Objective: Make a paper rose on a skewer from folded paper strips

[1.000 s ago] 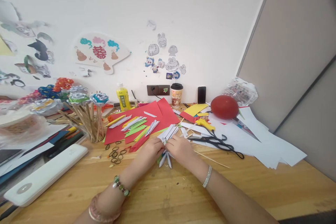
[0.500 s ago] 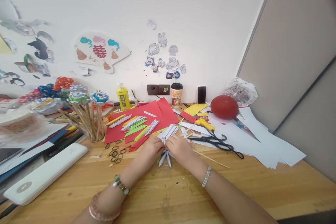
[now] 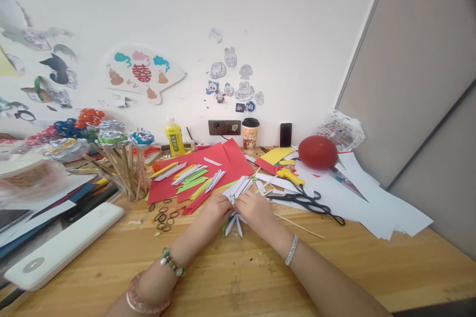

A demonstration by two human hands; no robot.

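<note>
My left hand [image 3: 216, 210] and my right hand [image 3: 253, 208] meet at the middle of the table, fingers closed around a bundle of folded white paper strips [image 3: 234, 226]. Its pointed ends fan out toward me below the fingers, with a bit of green at the left side. What the fingertips pinch at the centre is hidden. Just beyond my hands lie more folded white strips [image 3: 238, 186]. Folded green strips [image 3: 192, 182] and other white and yellow ones rest on red paper [image 3: 234, 156] to the left.
Black rubber bands [image 3: 162, 217] lie left of my hands. Black scissors [image 3: 310, 203], a yellow-handled tool [image 3: 290, 176] and white paper sheets [image 3: 375, 198] are at the right. A thin stick [image 3: 299, 225] lies nearby. Behind stand a lidded cup [image 3: 250, 136], a yellow bottle [image 3: 174, 138] and a red balloon [image 3: 318, 152].
</note>
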